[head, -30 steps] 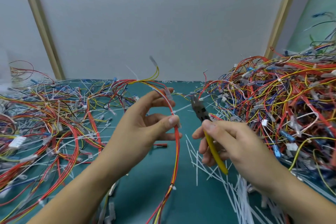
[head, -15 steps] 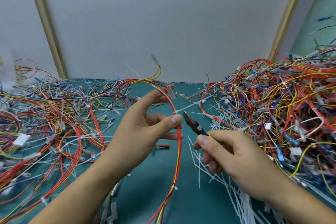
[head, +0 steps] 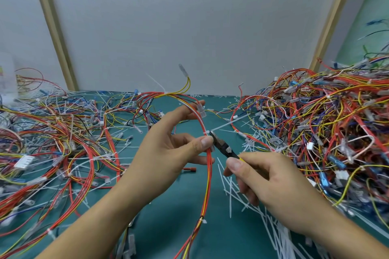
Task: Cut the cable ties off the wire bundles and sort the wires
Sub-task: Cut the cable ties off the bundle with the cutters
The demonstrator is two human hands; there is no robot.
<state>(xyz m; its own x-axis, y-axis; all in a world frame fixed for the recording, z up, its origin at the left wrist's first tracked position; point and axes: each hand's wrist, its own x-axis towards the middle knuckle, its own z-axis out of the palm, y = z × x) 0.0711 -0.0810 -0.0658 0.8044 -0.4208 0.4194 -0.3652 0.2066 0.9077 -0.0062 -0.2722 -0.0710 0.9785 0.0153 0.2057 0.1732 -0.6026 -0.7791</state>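
My left hand (head: 168, 153) pinches a red, yellow and white wire bundle (head: 208, 185) between thumb and fingers, above the green table. The bundle arches up behind the hand and hangs down toward the near edge. A white cable tie (head: 207, 132) wraps it just above my thumb, its tail pointing right. My right hand (head: 269, 181) grips black cutters with yellow handles (head: 223, 147). The cutter tips touch the cable tie at the bundle. Another tie (head: 203, 221) sits lower on the same bundle.
A tall tangled heap of wires (head: 326, 128) fills the right side. A flatter spread of wires (head: 52, 143) covers the left. Cut white ties (head: 263, 216) litter the green table (head: 179, 206) near my right wrist. A grey wall panel (head: 189, 27) stands behind.
My right hand has swung the cutters down and left, from pointing up beside the bundle to the tips meeting the cable tie. My left hand holds the bundle nearly still.
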